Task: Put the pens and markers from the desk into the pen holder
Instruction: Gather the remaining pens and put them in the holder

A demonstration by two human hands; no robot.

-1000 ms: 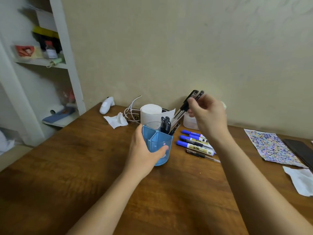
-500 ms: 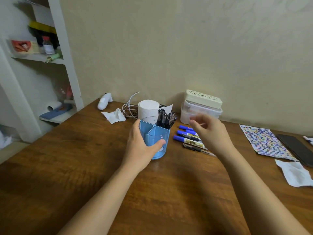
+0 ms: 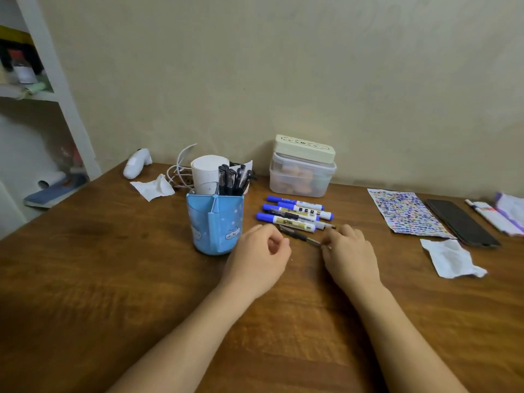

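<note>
The blue pen holder (image 3: 215,225) stands upright on the desk, with several black pens (image 3: 232,180) in its back compartment. To its right lie several blue-capped markers (image 3: 295,214) in a row, and a black pen (image 3: 300,236) lies just in front of them. My left hand (image 3: 261,256) hovers loosely curled at the pen's left end and holds nothing. My right hand (image 3: 350,256) rests palm down, its fingertips at the pen's right tip. The pen still lies flat on the wood.
Behind the holder stand a white roll (image 3: 208,174) and a stacked plastic box (image 3: 302,171). A crumpled tissue (image 3: 450,262), a patterned sheet (image 3: 405,211) and a dark phone (image 3: 462,222) lie to the right. A white shelf unit (image 3: 56,89) stands at the left.
My right hand dropped the black pens into the holder and came down to the desk. My left hand let go of the holder and moved right to the loose black pen.
</note>
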